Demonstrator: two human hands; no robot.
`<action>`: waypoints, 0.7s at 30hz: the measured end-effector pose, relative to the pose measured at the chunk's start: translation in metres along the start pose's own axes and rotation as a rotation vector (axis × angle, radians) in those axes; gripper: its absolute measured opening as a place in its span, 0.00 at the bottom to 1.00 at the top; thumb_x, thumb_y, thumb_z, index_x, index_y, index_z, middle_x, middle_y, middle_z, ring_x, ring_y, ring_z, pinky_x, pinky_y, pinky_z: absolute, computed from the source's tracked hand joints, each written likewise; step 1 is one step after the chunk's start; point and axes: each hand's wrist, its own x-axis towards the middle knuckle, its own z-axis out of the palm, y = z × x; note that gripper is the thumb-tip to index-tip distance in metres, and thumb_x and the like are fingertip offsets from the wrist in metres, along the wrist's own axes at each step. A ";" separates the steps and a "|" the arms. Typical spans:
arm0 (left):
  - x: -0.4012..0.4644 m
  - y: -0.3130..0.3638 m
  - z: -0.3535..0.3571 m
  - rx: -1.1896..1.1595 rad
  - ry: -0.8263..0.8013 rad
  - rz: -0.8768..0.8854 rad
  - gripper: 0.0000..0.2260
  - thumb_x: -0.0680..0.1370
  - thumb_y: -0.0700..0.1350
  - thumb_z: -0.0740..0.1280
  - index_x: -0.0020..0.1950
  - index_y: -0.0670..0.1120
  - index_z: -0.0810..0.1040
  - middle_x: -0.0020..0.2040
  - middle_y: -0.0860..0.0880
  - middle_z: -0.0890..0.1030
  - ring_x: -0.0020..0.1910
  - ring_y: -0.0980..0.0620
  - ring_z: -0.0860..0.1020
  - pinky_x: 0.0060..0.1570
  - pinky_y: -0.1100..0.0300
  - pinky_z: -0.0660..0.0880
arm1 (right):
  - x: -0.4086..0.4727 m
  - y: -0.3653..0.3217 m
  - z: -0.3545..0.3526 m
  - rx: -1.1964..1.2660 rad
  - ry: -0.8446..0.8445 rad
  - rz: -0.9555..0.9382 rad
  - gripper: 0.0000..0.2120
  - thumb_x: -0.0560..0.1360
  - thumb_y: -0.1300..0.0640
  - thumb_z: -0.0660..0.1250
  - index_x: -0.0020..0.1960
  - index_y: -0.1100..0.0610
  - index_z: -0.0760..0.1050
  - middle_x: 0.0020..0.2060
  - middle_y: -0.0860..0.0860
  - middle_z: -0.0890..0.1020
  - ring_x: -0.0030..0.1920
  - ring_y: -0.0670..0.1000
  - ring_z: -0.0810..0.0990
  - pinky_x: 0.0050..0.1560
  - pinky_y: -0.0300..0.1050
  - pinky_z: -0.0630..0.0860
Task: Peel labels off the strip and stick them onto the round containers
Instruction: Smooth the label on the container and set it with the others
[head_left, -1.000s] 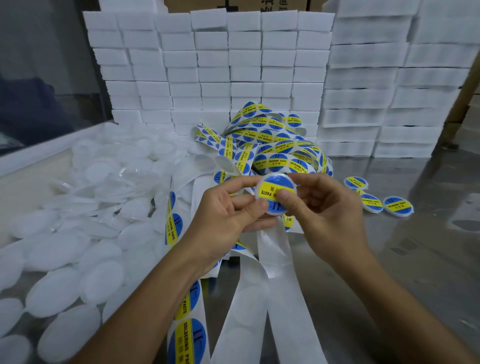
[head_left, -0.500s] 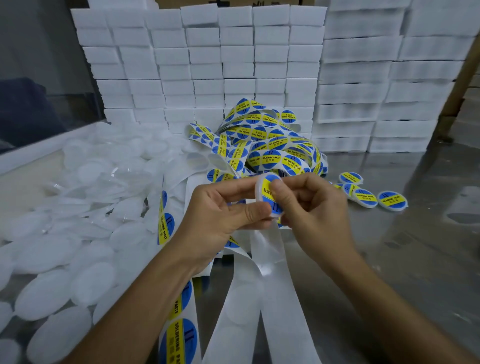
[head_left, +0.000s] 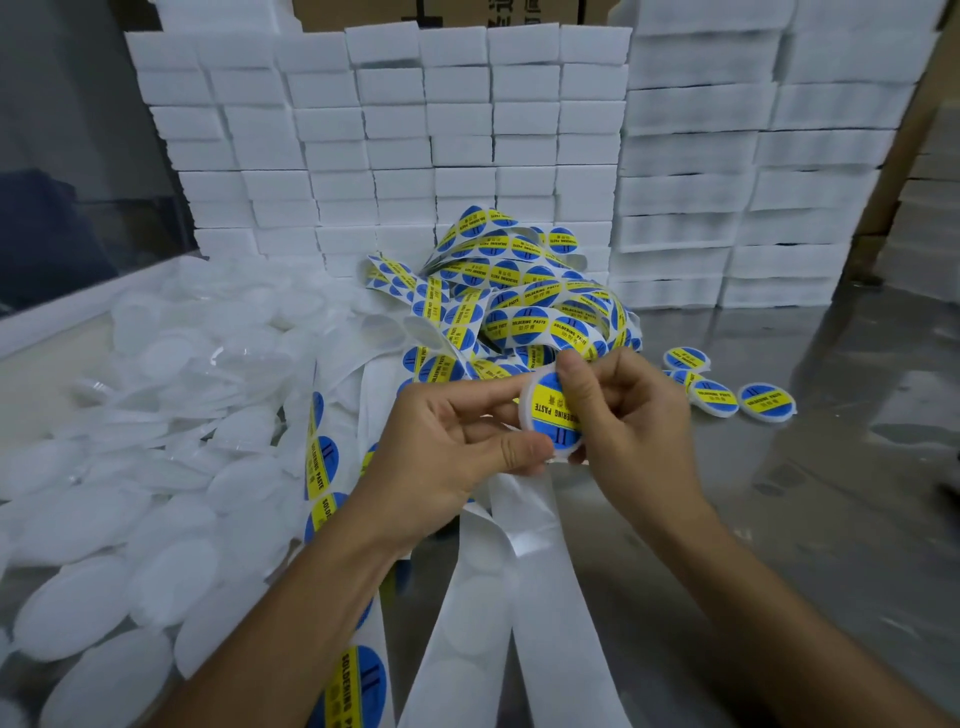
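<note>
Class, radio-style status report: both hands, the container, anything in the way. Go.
Left hand and right hand both grip one round container. Label on, right thumb pressing it. Nothing in the way; finished containers lie to the right.

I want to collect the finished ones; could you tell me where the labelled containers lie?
On the metal table, right of the hands: labelled containers beside the label strip pile.

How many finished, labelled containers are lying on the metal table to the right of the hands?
4, maybe more hidden. One lies farthest back, one is mostly hidden behind the right hand, one sits mid-cluster, one is rightmost.
</note>
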 end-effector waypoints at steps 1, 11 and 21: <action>0.000 0.000 -0.001 -0.002 0.007 -0.006 0.19 0.66 0.37 0.75 0.57 0.46 0.83 0.48 0.42 0.86 0.47 0.43 0.85 0.43 0.57 0.81 | 0.001 0.001 -0.001 0.007 -0.003 -0.015 0.17 0.75 0.49 0.67 0.39 0.63 0.75 0.25 0.52 0.79 0.24 0.46 0.76 0.23 0.39 0.73; 0.003 -0.003 -0.007 0.034 0.225 0.005 0.11 0.72 0.40 0.70 0.54 0.42 0.83 0.44 0.40 0.85 0.39 0.46 0.84 0.36 0.59 0.81 | -0.004 0.001 0.002 0.069 -0.289 -0.027 0.08 0.75 0.53 0.67 0.48 0.58 0.80 0.34 0.49 0.85 0.32 0.47 0.84 0.29 0.38 0.76; 0.006 -0.008 -0.012 0.191 0.409 0.036 0.10 0.67 0.55 0.74 0.38 0.49 0.85 0.28 0.47 0.80 0.22 0.55 0.72 0.24 0.65 0.70 | -0.009 0.003 0.000 -0.109 -0.329 -0.074 0.25 0.68 0.57 0.78 0.62 0.46 0.77 0.44 0.54 0.82 0.35 0.56 0.81 0.39 0.51 0.81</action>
